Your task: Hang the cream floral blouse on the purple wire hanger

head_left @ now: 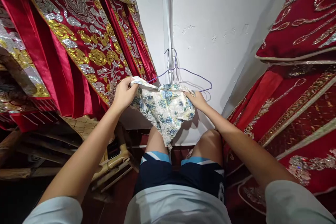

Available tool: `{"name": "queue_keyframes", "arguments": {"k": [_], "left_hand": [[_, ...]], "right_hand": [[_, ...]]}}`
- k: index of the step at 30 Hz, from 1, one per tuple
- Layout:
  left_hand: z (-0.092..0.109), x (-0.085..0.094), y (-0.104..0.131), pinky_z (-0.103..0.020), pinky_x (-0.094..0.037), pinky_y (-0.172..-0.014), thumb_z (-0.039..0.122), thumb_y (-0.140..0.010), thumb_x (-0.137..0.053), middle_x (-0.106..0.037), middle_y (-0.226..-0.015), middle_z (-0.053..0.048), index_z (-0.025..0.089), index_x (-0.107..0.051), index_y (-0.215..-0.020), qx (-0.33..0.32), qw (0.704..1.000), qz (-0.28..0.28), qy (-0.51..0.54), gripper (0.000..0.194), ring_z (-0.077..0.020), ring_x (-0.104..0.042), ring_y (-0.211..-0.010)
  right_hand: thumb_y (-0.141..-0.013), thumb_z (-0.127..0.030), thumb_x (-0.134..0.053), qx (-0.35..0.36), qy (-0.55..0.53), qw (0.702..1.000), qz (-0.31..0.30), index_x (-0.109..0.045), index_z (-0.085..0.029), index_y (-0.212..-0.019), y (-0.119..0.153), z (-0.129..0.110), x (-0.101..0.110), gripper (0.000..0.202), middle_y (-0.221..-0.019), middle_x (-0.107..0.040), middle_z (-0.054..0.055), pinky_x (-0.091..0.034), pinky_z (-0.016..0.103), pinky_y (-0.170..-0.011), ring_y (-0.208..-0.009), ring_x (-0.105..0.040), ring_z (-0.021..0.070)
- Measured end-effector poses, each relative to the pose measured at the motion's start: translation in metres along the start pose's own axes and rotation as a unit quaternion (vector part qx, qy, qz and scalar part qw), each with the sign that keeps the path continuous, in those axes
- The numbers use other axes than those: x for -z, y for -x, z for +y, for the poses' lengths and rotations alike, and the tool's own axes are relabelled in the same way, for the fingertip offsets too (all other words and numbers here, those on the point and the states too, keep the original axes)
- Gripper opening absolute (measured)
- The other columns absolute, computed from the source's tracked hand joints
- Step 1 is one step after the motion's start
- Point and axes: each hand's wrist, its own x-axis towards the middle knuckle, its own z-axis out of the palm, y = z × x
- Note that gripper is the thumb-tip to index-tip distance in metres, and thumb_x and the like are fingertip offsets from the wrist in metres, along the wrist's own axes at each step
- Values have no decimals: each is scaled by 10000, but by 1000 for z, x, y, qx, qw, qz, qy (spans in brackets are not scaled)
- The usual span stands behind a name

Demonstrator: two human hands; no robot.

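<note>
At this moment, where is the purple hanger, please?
In the head view, the purple hanger is just right of centre, before the white wall, showing above the floral garment.

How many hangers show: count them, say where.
1: a thin purple wire hanger, before the white wall, partly hidden by the cream blue-floral cloth garment. More may hide behind the red sequined fabric hangings.

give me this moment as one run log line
left hand: holds floral garment | right hand: holds garment's other side | purple hanger: partly behind garment | red embroidered cloths: both sides
</note>
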Motion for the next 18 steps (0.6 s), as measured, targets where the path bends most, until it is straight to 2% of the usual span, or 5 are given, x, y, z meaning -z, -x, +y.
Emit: {"name": "queue_keyframes", "arguments": {"k": [5, 10, 12, 15, 18], "left_hand": [[21, -20, -28, -268, -397, -680, 289, -838, -555, -654, -896, -34, 198, -550, -948, -74, 995, -61, 15, 143, -187, -579, -785], [35, -35, -42, -303, -353, -638, 201, -803, -524, -704, -906, -74, 211, -598, -1034, -147, 971, -74, -173, 242, -258, -632, -818], [30, -34, -45, -312, -325, -605, 228, -835, -491, -690, -816, -79, 207, -629, -926, -161, 957, -87, -224, 166, -262, -620, -751], [20, -29, -49, -317, -326, -599, 258, -862, -460, -669, -753, -79, 203, -647, -849, -186, 946, -112, -239, 196, -245, -592, -683], [15, -28, -52, -322, -333, -604, 248, -862, -442, -651, -737, -74, 196, -651, -833, -202, 945, -111, -230, 218, -232, -575, -667]], "right_hand": [[-794, -461, -585, 25, 24, 999, -25, -522, -197, -649, 9, -23, 9, 308, -618, -535, -23, -387, 284, -632, -638, -487, 169], [-849, -430, -531, 72, 20, 997, -30, -655, -170, -790, 25, -31, 3, 295, -774, -686, 31, -483, 329, -730, -759, -619, 227], [-843, -362, -543, 115, 20, 993, 5, -711, -168, -1033, 26, -27, 16, 319, -994, -742, 68, -504, 376, -880, -963, -664, 266], [-772, -286, -634, 147, 47, 982, 105, -629, -167, -1327, 18, -18, 46, 568, -1274, -690, 121, -466, 420, -1029, -1195, -617, 293], [-739, -288, -683, 101, 87, 986, 104, -701, -109, -1201, 3, -16, 72, 496, -1192, -726, 158, -495, 434, -990, -1116, -664, 317]]}}
